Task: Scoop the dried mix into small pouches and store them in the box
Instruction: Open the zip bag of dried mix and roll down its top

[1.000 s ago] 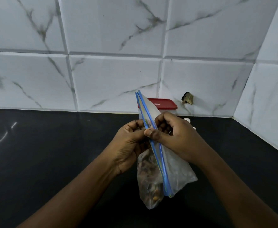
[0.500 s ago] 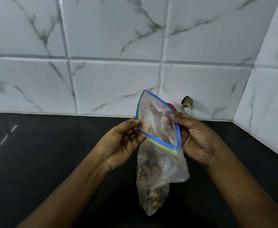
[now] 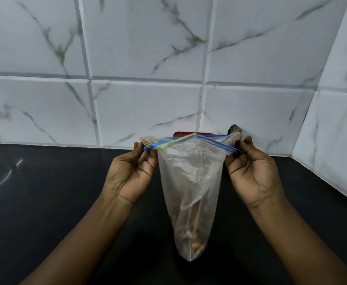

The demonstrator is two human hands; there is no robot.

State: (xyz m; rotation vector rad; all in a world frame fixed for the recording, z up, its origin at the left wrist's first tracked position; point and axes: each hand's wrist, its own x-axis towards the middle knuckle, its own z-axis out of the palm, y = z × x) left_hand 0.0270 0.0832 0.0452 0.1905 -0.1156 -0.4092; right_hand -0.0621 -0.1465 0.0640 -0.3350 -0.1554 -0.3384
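Observation:
A clear zip bag with a blue and yellow zip strip hangs above the black counter. Brown dried mix sits in its bottom point. My left hand pinches the left end of the zip strip. The right end is pinched by my right hand. The strip is pulled out flat and wide between the two hands. Behind the bag, a box with a red lid shows only its top edge against the wall.
White marble-look tiles cover the back wall and the right side wall, which meet at a corner on the right. A small dark fitting sticks out of the wall just above my right hand.
The bag's mouth was first pinched narrow, then held open in a loop. Now my hands have moved apart and stretched the zip strip out sideways.

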